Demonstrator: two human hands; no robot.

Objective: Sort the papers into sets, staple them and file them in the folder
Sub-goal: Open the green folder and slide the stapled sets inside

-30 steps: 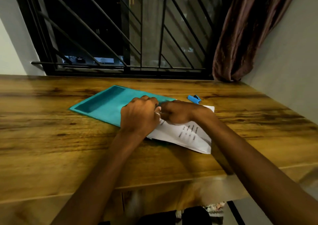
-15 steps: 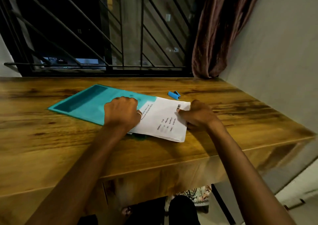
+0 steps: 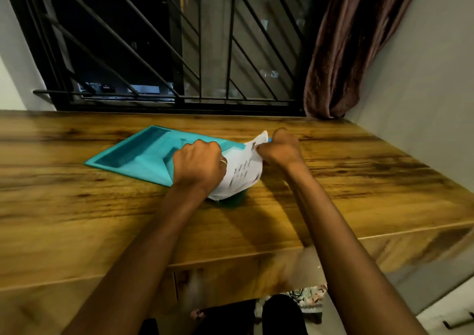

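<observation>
A teal folder lies open on the wooden desk. White printed papers sit partly on its right end, their far edge lifted and curled upward. My left hand, fingers curled, holds the papers' left side at the folder. My right hand pinches the raised far right edge of the papers. A sliver of the blue stapler shows just behind the papers, mostly hidden by my right hand.
A barred window runs along the desk's back edge. A brown curtain hangs at the back right beside a grey wall. The desk's front edge is near my forearms.
The papers lay flat half a second ago; now my right hand has lifted their far right edge up and toward the folder. My left hand stays at the papers' left side.
</observation>
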